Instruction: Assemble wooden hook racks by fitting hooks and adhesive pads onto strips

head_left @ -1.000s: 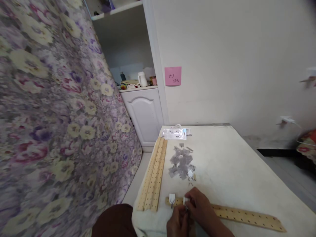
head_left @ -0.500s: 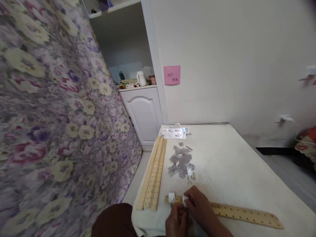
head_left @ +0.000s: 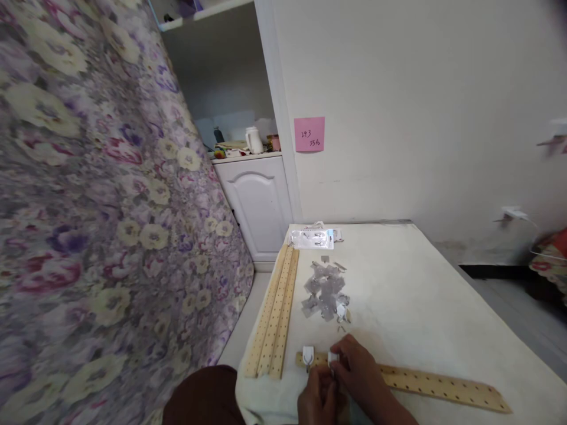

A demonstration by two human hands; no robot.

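A white adhesive hook point(head_left: 333, 357) is set against a perforated wooden strip point(head_left: 436, 385) lying across the front of the table. My right hand point(head_left: 358, 369) is closed, with thumb and fingers pinching this hook from the right. My left hand point(head_left: 316, 394) is closed too, its fingertips pinched together at the hook's lower end. What they grip there is hidden. Left of it, a second white hook point(head_left: 308, 355) rests on the strip near its left end, apart from both hands.
Several more perforated wooden strips point(head_left: 274, 319) lie along the table's left edge. Clear-backed hooks or pads point(head_left: 326, 289) form a pile beyond my hands, with a loose white hook point(head_left: 341, 311) at its near side. Clear packaging point(head_left: 311, 239) lies at the far edge, by the wall.
The pinched white hook has shifted or turned slightly between my fingers. Both hands stay in nearly the same place.
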